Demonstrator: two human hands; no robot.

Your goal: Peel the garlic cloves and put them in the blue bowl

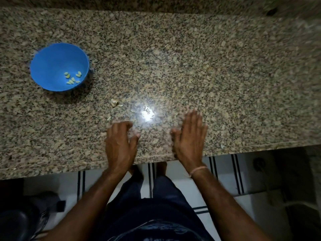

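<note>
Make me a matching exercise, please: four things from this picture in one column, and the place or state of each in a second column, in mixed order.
Things:
1. blue bowl
2. peeled cloves
3. garlic skins
4. right hand

Places or states:
A. open, flat, near the counter's front edge
B. inside the bowl
C. loose on the granite, between bowl and hands
D. far left on the counter

Pairs: 1-D, 2-B, 3-C, 4-A

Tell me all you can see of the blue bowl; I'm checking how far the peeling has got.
The blue bowl is round, plain, smooth and plastic-looking. It stands upright on the speckled granite counter, at the far left, apart from both hands. Several pale yellow peeled garlic cloves lie loose in its bottom, toward the near right side; the rest of the inside is bare. Nothing else touches it.
</note>
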